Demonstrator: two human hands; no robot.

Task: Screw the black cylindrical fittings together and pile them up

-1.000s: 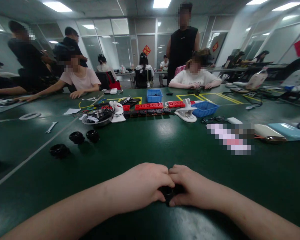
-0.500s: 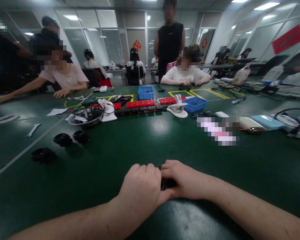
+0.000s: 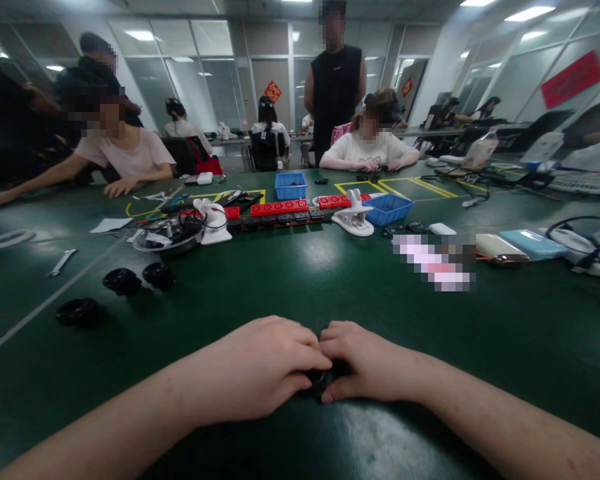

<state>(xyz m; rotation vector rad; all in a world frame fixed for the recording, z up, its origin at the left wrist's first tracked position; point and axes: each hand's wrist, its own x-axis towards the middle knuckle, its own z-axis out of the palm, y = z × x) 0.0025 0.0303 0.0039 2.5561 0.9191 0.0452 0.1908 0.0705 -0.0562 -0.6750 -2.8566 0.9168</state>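
A small black part [image 3: 320, 381] is mostly hidden between my hands, low over the green table [image 3: 260, 280]. My left hand [image 3: 267, 367] has its fingers closed on the part's left side, thumb low and forefinger across the top. On the other side my right hand [image 3: 356, 360] grips the same part, fingers curled over the far edge and thumb at the near edge. Three round black plastic parts, a near one [image 3: 80, 312], a middle one [image 3: 122, 281] and a smaller-looking one [image 3: 158, 275], stand to the left.
An open-ended wrench [image 3: 62, 263] lies far left. Beyond the hands are a metal bowl [image 3: 167, 248] of dark pieces, white clamps [image 3: 353, 217], red-and-black socket strips [image 3: 280, 208] and blue bins [image 3: 390, 210]. Cables and pouches lie right. Co-workers sit opposite; one person stands.
My left hand has turned and shifted left, its knuckles lowering, so more of the black part shows. My right hand keeps nearly the same place. The view has shifted slightly.
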